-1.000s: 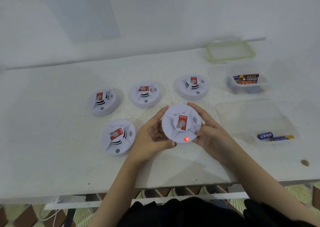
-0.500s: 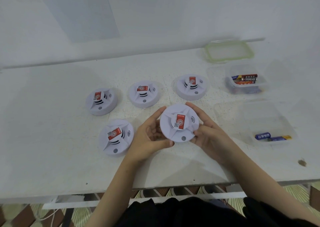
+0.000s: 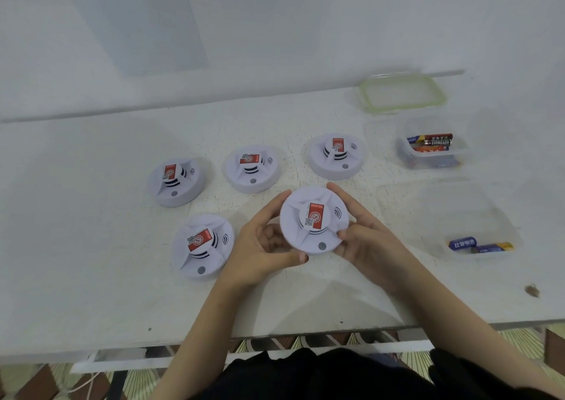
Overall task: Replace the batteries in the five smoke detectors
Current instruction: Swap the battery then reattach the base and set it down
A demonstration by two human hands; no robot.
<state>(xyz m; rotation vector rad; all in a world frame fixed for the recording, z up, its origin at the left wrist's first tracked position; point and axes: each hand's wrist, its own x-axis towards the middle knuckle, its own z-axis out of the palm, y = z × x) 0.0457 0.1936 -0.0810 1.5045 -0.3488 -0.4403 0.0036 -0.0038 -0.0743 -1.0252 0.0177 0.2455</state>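
A round white smoke detector [image 3: 298, 225] with a red label is held just above the white table [image 3: 76, 292], face up. My left hand [image 3: 260, 247] grips its left rim, thumb along the lower edge. My right hand [image 3: 363, 240] grips its right rim, fingers curled behind it. Its small indicator lens is dark. Other white detectors lie face up on the table: one at the near left [image 3: 202, 245], and a row behind of a left one [image 3: 176, 180], a middle one [image 3: 252, 167] and a right one [image 3: 336, 155].
A small clear tub [image 3: 406, 158] at the right holds several Eveready batteries. Nearer, a larger clear tub [image 3: 452, 204] holds two blue batteries [image 3: 477, 245]. A green-rimmed lid [image 3: 402, 94] lies by the wall. The table's front edge runs just below my forearms.
The red light on the held detector, lit one second ago, has gone out. The detector and both hands stay nearly where they were.
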